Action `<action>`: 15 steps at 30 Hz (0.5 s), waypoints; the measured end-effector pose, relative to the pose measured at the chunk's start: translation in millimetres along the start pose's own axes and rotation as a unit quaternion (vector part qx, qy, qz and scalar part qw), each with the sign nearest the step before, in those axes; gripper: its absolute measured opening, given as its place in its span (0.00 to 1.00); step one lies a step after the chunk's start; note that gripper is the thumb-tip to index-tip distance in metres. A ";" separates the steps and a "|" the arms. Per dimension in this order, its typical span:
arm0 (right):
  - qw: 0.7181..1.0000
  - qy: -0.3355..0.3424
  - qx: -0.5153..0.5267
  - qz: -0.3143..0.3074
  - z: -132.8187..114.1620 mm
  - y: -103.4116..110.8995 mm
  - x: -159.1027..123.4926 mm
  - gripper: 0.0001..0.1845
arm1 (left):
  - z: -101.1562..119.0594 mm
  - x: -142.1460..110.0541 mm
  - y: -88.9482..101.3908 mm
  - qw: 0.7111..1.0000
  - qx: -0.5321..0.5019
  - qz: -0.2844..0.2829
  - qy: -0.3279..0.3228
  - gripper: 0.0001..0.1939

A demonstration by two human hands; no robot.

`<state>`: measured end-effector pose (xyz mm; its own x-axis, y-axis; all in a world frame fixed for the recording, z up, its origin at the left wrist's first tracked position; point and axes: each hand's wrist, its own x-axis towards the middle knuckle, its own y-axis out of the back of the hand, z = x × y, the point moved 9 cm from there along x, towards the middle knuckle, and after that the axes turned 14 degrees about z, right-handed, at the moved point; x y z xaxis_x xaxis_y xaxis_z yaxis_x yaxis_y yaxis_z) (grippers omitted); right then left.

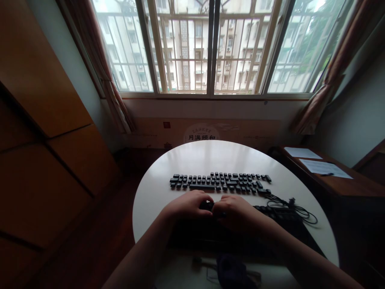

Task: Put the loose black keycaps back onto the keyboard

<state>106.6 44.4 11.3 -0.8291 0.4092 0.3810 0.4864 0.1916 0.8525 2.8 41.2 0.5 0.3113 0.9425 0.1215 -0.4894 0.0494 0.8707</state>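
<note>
Keyboard (207,239) | partly hidden by hands (189,204) | keycaps (232,183) beyond | cable (291,202) (looped) right

The left hand (192,202) and right hand (231,208) partly hide the keyboard base (204,237). Toward the near edge of the surface (156,176), a dark object (233,271) is indistinct.
</note>
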 end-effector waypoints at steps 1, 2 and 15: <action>1.000 -0.008 0.001 -0.005 1.7 -0.7 -0.1 0.09 | 0.4 -0.3 -0.2 1.000 0.003 0.001 -0.002 0.22; 1.000 -0.016 0.001 -0.009 3.2 -1.3 -0.2 0.11 | 0.9 -0.5 -0.3 1.000 0.006 0.003 -0.004 0.22; 0.996 -0.049 -0.068 -0.033 -3.5 -0.4 1.4 0.30 | 12.2 2.0 -4.6 0.998 0.062 0.016 0.015 0.16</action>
<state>104.2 41.8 12.8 -0.8239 0.4867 0.2903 0.3838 0.1024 0.9177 15.5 38.8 2.6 0.2716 0.9526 0.1369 -0.3929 -0.0201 0.9194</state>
